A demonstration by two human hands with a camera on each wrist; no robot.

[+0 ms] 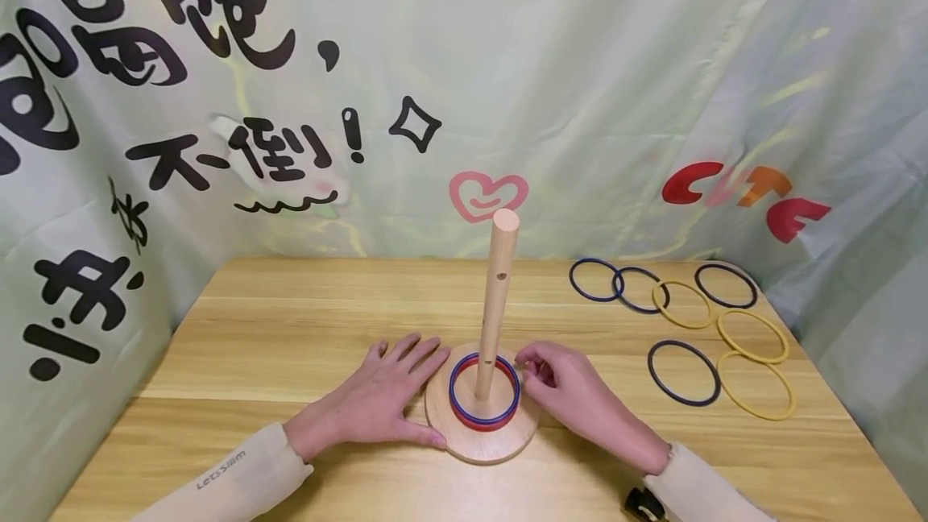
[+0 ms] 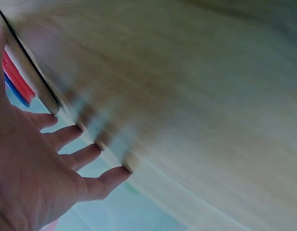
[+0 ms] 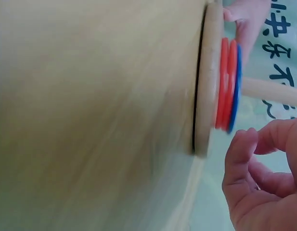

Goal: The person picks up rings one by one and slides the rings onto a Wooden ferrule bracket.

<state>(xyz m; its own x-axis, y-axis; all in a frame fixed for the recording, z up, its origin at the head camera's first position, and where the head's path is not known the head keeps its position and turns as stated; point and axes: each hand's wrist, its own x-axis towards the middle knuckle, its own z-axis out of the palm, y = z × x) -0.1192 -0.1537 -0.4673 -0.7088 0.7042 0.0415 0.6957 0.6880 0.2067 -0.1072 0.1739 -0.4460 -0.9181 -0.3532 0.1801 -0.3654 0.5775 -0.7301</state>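
A round wooden base (image 1: 484, 448) carries an upright wooden peg (image 1: 500, 280). Around the peg lie a blue ring (image 1: 518, 395) and, beneath it, red rings (image 3: 227, 84); the right wrist view shows this stack edge-on. My left hand (image 1: 380, 401) is spread on the table at the base's left side, its thumb at the rim. My right hand (image 1: 573, 389) hovers close to the right of the stack, fingers loosely bent, with nothing visible between thumb and forefinger. In the left wrist view, the left fingertips (image 2: 95, 147) rest on the tabletop.
At the table's right lie several loose rings: a blue ring (image 1: 573, 287), dark rings, among them one nearer the front (image 1: 650, 373), and yellow rings (image 1: 788, 345), some overlapping. A printed cloth (image 1: 580, 103) hangs behind the wooden table (image 1: 290, 304).
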